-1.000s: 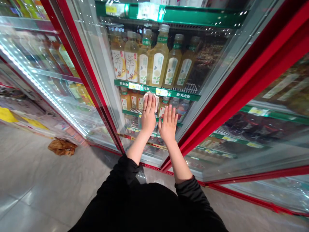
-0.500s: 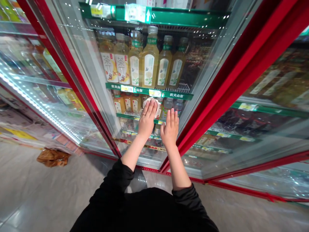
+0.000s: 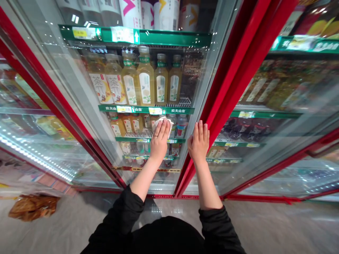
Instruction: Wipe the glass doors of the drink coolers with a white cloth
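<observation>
My left hand (image 3: 159, 143) holds a folded white cloth or tissue (image 3: 168, 124) against the glass door (image 3: 197, 76) of a drinks cooler. Its fingers lie together over the cloth, pinning it to the pane just below a green shelf strip (image 3: 178, 110); a ring is on one finger. The palm side is hidden. To the right, my right hand (image 3: 200, 143) is open, fingers stretched upward, at the red door frame (image 3: 222, 102); it holds nothing. Bottles of yellowish tea (image 3: 145, 84) stand on the shelf behind the glass, above my left hand.
Another glass door (image 3: 254, 134) with stocked shelves is on the right. A lit cooler section (image 3: 31, 141) lies left. A brown crumpled bag (image 3: 34, 207) rests on the grey floor (image 3: 87, 218). Larger bottles (image 3: 166, 14) fill the top shelf.
My right hand has moved right, from the glass to the red frame. My left hand stays on the cloth at the pane, slightly lower against the shelves. The view has shifted.
</observation>
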Motion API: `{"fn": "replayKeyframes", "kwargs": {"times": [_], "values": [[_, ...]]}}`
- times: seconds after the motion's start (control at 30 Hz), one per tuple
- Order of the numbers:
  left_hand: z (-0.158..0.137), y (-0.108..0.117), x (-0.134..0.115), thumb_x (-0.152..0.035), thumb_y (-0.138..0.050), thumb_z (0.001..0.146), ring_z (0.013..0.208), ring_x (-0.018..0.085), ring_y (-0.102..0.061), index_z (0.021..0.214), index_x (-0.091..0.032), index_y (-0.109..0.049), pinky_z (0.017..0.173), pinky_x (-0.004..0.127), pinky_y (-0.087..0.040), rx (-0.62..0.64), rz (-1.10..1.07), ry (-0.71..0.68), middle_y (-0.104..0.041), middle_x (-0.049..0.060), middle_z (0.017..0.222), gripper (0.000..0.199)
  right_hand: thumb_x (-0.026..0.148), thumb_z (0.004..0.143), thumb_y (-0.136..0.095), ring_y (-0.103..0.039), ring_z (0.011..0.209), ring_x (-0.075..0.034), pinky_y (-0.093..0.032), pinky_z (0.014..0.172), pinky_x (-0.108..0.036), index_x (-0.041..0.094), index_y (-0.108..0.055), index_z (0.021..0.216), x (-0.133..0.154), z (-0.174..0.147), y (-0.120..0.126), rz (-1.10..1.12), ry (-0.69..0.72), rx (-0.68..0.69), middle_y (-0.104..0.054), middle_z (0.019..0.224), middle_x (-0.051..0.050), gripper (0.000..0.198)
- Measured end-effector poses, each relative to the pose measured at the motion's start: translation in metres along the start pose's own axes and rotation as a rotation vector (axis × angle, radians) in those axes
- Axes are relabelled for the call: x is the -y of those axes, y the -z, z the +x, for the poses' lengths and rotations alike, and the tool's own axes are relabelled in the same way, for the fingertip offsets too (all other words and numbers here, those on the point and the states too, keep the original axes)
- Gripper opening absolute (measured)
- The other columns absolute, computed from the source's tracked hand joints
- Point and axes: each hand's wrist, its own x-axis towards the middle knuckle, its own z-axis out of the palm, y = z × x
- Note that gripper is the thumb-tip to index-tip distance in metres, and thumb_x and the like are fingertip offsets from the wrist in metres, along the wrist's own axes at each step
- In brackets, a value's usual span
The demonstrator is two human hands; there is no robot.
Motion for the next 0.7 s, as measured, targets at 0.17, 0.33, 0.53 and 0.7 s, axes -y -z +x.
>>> {"fn": "replayKeyframes", "kwargs": {"times": [0.17, 0.33, 0.53, 0.7], "values": [[0.025, 0.001, -0.004, 0.004, -0.040, 0.105, 0.172, 0.018, -0.017, 0.180, -0.028, 0.003, 0.144, 0.042, -0.021, 0.043, -0.006, -0.008, -0.033, 0.004, 0.182, 0.091, 0.015, 0.099, -0.051, -0.041, 0.168, -0.030, -0.032, 0.138, -0.054, 0.019, -0.058, 0.165, -0.015, -0.004, -0.017, -0.035, 0.042, 0.016, -0.061, 0.168, -0.014, 0.067], [0.003, -0.004, -0.013, 0.007, -0.036, 0.103, 0.172, 0.021, -0.010, 0.180, -0.027, 0.002, 0.143, 0.043, -0.025, -0.009, 0.002, 0.151, -0.019, 0.003, 0.185, 0.092, 0.018, 0.100, -0.047, -0.051, 0.162, -0.026, -0.031, 0.139, -0.050, 0.022, -0.070, 0.154, -0.030, -0.014, -0.031, -0.063, 0.105, -0.012, -0.071, 0.157, -0.012, 0.059], [-0.014, -0.017, -0.039, 0.008, -0.040, 0.100, 0.172, 0.021, -0.013, 0.180, -0.024, 0.004, 0.143, 0.044, -0.025, 0.133, -0.068, 0.012, -0.025, 0.007, 0.184, 0.096, 0.015, 0.096, -0.043, -0.054, 0.159, -0.025, -0.039, 0.135, -0.050, 0.017, -0.070, 0.151, -0.043, -0.024, -0.045, -0.005, 0.154, -0.187, -0.074, 0.152, -0.017, 0.062], [0.025, -0.014, -0.039, 0.005, -0.037, 0.104, 0.173, 0.020, -0.019, 0.179, -0.025, 0.008, 0.143, 0.042, -0.026, 0.168, -0.040, -0.049, -0.025, 0.007, 0.184, 0.093, 0.019, 0.099, -0.042, -0.042, 0.167, -0.031, -0.039, 0.134, -0.059, 0.010, -0.056, 0.164, -0.042, -0.025, -0.049, 0.014, 0.072, -0.158, -0.061, 0.165, -0.023, 0.067]]}}
